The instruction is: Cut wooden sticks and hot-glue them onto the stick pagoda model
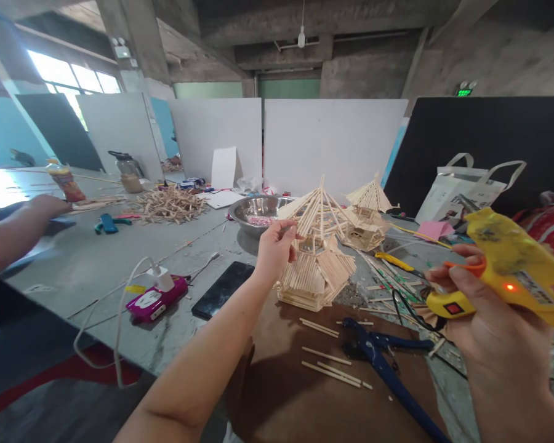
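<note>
My right hand point(493, 326) grips a yellow hot glue gun point(512, 271), its nozzle pointing up and left and a red light lit on its side. My left hand point(277, 246) reaches to the left side of a pavilion model built of thin wooden sticks point(314, 271). Its thumb and fingertips are pinched together by the model's pointed roof; what lies between them is too small to make out. Below the model, several loose sticks point(330, 357) lie on a brown sheet point(305, 412). Blue-handled cutters point(381, 357) rest open beside them.
Behind stands a second stick model point(367, 215), near a metal bowl point(253, 212). On the left are a phone point(224, 289), a purple power strip point(157, 299) with cables, and a stick pile point(170, 204). Another person's arm point(23, 227) rests at far left. A yellow-handled knife point(397, 263) lies right.
</note>
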Demonstrator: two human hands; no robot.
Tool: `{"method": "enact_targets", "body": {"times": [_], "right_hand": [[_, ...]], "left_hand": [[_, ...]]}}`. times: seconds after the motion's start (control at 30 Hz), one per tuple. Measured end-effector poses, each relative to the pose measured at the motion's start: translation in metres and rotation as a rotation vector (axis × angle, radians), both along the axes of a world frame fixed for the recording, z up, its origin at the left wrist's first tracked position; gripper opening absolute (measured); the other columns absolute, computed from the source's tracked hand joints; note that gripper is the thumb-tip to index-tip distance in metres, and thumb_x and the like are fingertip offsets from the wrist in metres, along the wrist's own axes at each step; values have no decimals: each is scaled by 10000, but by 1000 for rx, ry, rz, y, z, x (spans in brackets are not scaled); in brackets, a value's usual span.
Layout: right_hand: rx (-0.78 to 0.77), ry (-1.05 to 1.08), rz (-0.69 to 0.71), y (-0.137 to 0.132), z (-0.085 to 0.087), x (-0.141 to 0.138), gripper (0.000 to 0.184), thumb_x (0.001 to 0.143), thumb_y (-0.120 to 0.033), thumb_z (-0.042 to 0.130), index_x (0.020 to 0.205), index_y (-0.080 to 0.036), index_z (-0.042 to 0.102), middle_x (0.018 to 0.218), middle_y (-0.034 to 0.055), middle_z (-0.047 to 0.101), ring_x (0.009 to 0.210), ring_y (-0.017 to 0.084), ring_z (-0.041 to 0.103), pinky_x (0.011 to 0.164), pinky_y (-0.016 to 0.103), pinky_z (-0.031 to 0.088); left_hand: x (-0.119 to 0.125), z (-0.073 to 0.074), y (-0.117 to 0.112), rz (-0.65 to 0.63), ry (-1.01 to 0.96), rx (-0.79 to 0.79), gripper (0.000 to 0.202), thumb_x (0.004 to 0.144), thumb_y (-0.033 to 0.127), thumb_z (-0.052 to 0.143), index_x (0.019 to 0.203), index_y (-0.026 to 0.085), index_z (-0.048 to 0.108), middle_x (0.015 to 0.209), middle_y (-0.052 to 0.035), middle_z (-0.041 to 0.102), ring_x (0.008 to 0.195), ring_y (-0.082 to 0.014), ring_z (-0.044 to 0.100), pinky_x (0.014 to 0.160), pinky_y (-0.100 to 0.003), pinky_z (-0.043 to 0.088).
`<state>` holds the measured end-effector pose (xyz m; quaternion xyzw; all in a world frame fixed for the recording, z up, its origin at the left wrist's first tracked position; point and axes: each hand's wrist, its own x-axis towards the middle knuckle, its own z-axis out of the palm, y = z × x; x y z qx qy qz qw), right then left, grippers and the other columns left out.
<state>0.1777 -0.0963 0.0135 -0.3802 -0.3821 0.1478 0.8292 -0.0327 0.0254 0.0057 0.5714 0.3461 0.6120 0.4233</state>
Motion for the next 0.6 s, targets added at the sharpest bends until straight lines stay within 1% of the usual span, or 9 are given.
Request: {"method": "enact_targets", "body": {"times": [0.1,0.3,0.43,0.6], "right_hand": [[-8,1,0,-1,1,-1,158,567,-142,622,702,-189,553,889,-18,535,540,94,546,608,304,466],[0,7,-4,-2,-2,0,169,571,-137,626,723,-175,561,890,-7,542,559,89,552,580,269,468],[-40,32,12,-3,-3,0,218,578,-145,625,782,-187,563,888,-5,543,554,96,554,568,286,473],[-14,30,8,-2,-2,-1,199,562,-131,627,742,-191,569,883,-10,537,557,102,556,546,282,476]], "left_hand": [[-1,1,0,-39,-34,-40,227,685,300,508,846,140,494,615,8,579,262,-19,376,268,-159,269],[-2,6,-1,-66,-57,-71,222,684,286,513,855,145,507,582,23,564,262,-21,373,272,-164,264],[-2,6,0,-101,-67,-85,235,677,286,525,868,152,502,599,23,570,263,-20,379,271,-161,258],[-1,6,0,-99,-56,-94,232,678,272,522,873,149,504,615,10,584,257,-16,377,266,-156,252]]}}
